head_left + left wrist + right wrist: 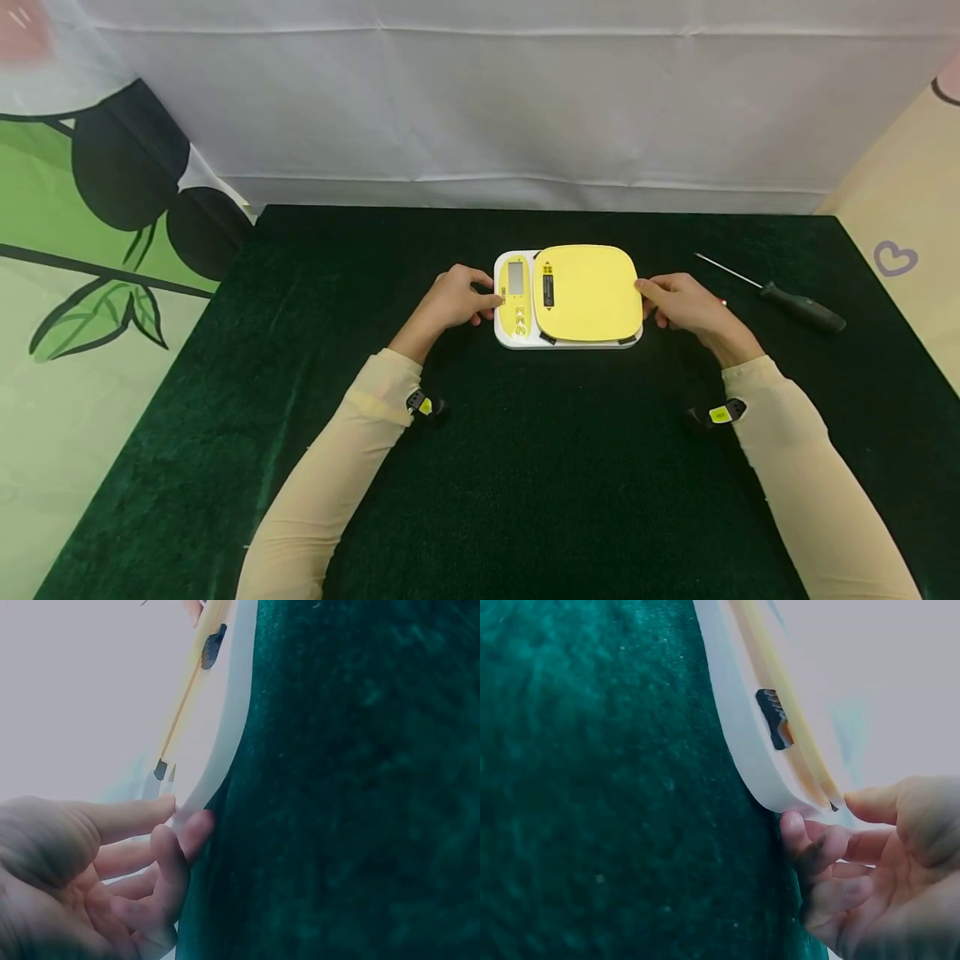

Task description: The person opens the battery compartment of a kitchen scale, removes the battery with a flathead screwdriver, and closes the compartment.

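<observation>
A white kitchen scale (587,292) with a yellow weighing plate lies between both hands on the dark green cloth. Its grey display and yellow button panel are on the left side. My left hand (455,297) pinches the scale's left end, thumb on top near the display and fingers at the edge below. At the other end my right hand (681,302) grips the right edge, its thumb on the rim of the yellow plate. In the left wrist view the left thumb and fingertips (196,829) meet the white base. The right wrist view shows the right fingertips (793,825) under the base's corner.
A screwdriver (802,308) with a dark handle lies to the right of the right hand, its shaft pointing up and left. A small red and white bit (722,301) shows beside the right hand. White fabric (525,108) hangs behind the green-covered table (540,467).
</observation>
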